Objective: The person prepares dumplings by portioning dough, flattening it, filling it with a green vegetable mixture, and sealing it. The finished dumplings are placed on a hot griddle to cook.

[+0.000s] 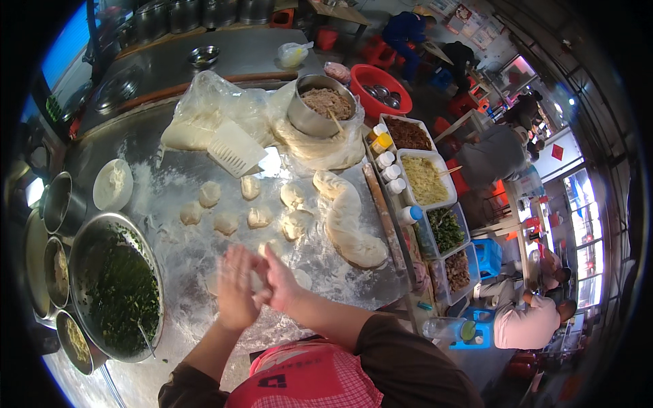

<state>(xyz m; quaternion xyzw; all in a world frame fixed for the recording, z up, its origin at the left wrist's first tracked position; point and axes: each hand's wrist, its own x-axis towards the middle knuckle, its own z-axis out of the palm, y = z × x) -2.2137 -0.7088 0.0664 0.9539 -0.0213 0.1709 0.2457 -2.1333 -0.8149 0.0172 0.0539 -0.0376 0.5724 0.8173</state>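
My left hand (237, 288) and my right hand (279, 280) come together over the floured steel worktop (178, 255), with a pale piece of dough (256, 282) partly visible between the palms. Motion blurs the fingers of the left hand. Small dough pieces (260, 217) lie scattered just beyond the hands, and flattened pale pieces (302, 279) lie close beside them, partly covered. A long, thick, twisted roll of dough (352, 224) rests to the right. Farther back, larger dough (189, 127) sits under clear plastic, with a white slotted plastic scraper (235, 148) against it.
A large steel bowl of chopped greens (120, 290) stands left, near a white bowl of flour (112, 184). A steel pot of filling (321, 104) stands at the back. A rolling pin (383, 217), capped bottles (391, 172) and filling tubs (426, 178) line the right edge. People sit beyond.
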